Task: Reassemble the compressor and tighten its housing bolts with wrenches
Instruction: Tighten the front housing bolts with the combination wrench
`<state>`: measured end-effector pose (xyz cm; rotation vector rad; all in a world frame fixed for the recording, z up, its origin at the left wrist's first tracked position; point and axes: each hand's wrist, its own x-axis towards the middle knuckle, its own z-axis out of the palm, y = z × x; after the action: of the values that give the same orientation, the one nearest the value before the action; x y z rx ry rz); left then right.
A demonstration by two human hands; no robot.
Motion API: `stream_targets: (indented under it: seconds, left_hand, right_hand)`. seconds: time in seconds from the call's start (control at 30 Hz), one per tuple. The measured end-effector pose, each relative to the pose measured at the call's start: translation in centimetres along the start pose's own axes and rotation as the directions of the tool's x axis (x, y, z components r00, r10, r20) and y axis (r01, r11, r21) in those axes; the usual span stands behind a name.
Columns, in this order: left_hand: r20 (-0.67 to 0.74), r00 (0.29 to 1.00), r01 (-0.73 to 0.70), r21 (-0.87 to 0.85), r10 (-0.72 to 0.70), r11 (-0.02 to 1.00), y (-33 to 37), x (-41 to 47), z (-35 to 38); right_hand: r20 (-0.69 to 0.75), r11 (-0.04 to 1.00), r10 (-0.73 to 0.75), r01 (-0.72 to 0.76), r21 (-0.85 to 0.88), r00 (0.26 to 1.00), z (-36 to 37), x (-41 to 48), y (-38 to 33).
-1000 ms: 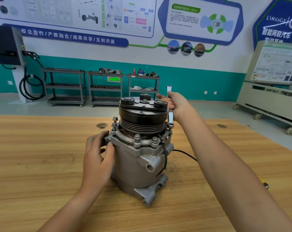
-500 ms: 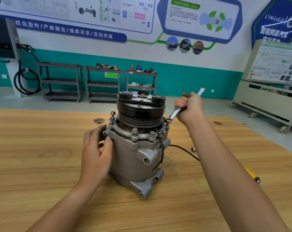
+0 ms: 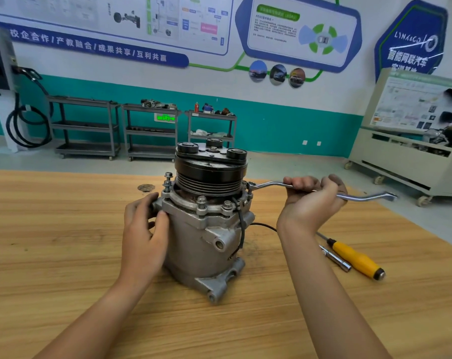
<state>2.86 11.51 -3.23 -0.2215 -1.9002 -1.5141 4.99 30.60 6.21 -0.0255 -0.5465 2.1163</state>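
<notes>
Standing upright mid-way across the wooden table, the compressor, with the black grooved pulley on top and the mounting foot down at the near side. Over on the left hand: braced against the left of the housing just under the flange, thumb pressed flat on the metal, fingers curled round the edge behind. Holding firm there.

Now the right hand - wrapped tight round the middle of the wrench, knuckles up, every finger closed on the shank. Lying close to level, pointing away to the right, with the far end poking out past the fist. Ring end seated over the bolt on the right side of the flange.

Up front, two front bolts sitting low on the flange. On the left, a pair of raised bolts standing well proud of it. Down the front right of the housing, a black cable, trailing off across the table behind the right wrist.

Out to the right on the table, well apart from the compressor - a screwdriver with a yellow handle, and just beside it a short steel bar, roughly parallel. Beyond the table, grey shelf carts against the teal wall.
</notes>
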Motion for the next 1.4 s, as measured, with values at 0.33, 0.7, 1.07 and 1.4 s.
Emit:
stream_targets:
  seconds: [0.33, 0.7, 1.07, 1.4]
  left_hand:
    - [0.01, 1.0, 0.007, 0.008, -0.007, 1.0, 0.0, 0.0, -0.1]
    - [0.013, 1.0, 0.008, 0.015, -0.008, 1.0, 0.2, 0.1, -0.2]
    - [0.018, 1.0, 0.01, 0.031, -0.01, 0.999, 0.0, 0.0, 0.0]
    - [0.004, 1.0, -0.018, 0.02, 0.018, 1.0, 0.1, 0.1, 0.0]
  right_hand:
    - [0.412, 0.8, -0.475, 0.577, -0.165, 0.777, -2.0, -3.4, 1.2]
    - [0.868, 0.425, -0.447, 0.905, -0.004, 0.214, -2.0, -5.5, 3.4]
    - [0.453, 0.979, -0.196, 0.203, 0.035, 0.87, 5.0, -1.9, -4.6]
    - [0.172, 0.71, 0.703, -0.697, -0.104, 0.69, 4.8, 7.0, 1.6]
